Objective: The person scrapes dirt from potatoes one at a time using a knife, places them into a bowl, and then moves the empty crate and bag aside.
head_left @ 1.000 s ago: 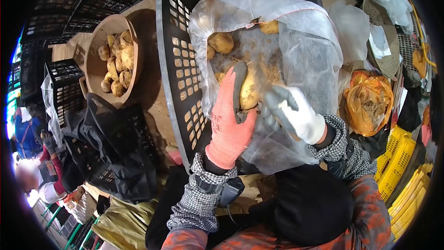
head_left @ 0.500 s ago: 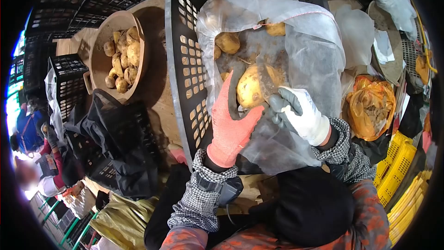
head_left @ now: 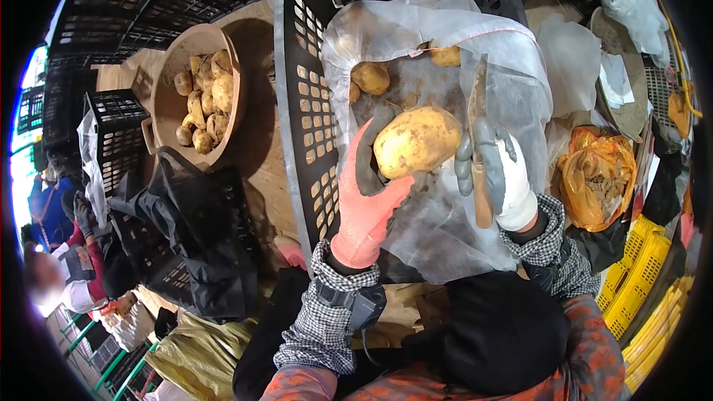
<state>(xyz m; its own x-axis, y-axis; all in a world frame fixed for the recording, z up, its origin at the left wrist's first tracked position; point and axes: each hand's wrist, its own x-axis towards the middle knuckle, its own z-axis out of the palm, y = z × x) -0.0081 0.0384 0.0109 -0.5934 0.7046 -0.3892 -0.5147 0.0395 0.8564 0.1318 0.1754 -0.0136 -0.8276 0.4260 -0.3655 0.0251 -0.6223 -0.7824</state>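
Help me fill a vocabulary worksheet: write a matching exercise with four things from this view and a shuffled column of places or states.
Things:
1. Large potato
2. Knife
3. Round basin
4. Orange plastic bag

Places or states:
A. Beyond the black crate's left side, holding several potatoes
B. In the right hand
C. Open, right of the crate
D. In the left hand

Pairs: 1-D, 2-B, 3-A, 4-C
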